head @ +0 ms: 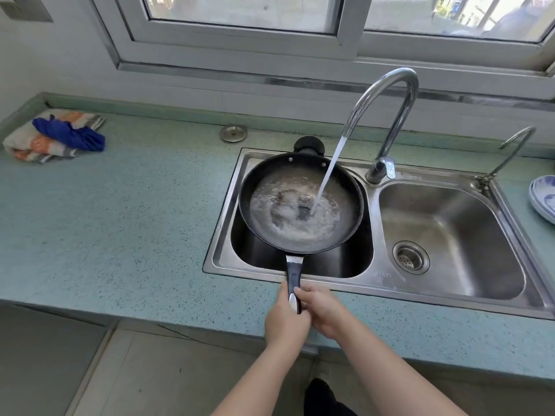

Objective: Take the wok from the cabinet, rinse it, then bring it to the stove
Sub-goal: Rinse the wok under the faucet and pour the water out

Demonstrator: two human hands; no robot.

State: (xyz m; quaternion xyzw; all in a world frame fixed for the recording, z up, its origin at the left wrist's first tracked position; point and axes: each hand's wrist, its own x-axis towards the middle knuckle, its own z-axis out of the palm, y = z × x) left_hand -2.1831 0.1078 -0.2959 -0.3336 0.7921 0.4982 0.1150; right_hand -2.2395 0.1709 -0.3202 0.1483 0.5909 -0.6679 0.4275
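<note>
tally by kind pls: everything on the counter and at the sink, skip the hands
Wok: 1
Faucets: 2, large, small
Sink basins: 2, left, right
Cloths: 2, striped, blue
Sink stopper: 1
Total: 8
Dishes at right edge cut off, not counted.

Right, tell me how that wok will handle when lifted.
Probably heavy and front-loaded: the wok holds pooled water, and the left hand and right hand grip only the handle at its far end. That water would likely slosh or spill if it tips. It looks rigid, so no flexing.
</note>
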